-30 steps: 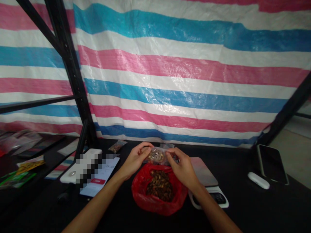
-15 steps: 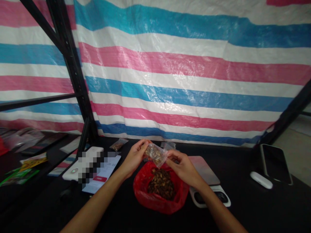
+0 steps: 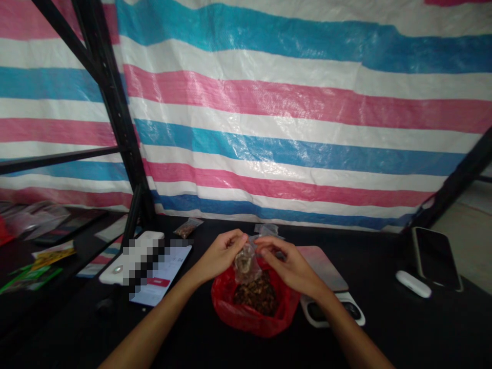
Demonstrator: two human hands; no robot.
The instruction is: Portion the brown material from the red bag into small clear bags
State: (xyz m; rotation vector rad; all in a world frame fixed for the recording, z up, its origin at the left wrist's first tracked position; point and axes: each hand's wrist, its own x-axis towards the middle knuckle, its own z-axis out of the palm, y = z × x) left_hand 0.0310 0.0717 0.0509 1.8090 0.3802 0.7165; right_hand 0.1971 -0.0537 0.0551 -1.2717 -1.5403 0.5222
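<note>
- Way out left, and there were printed packets (image 3: 46, 261) piled low, beside a white device (image 3: 140, 251) and a paper slip (image 3: 163, 274).
- Over to a small filled plastic packet (image 3: 187, 228), lying on the black tabletop (image 3: 384, 328).
- The left hand (image 3: 221, 255) was up, thumb and fingers pinched together on the top edge of a clear plastic pouch (image 3: 244, 264)!
- That pouch hung right above the red bag's mouth. It looked light, soft and slippery, so the top edge, above its lumpy contents, looked the safest hold.
- A red plastic bag (image 3: 230, 302) sat below, full of dark brown pieces (image 3: 255, 297).
- The right hand (image 3: 290, 261) came in, fingertips together at the pouch's other top corner; clamped or just touching, I couldn't tell.
- Then a digital scale (image 3: 326, 277), a white earbud case (image 3: 413, 284) and a black phone (image 3: 436, 259).
</note>
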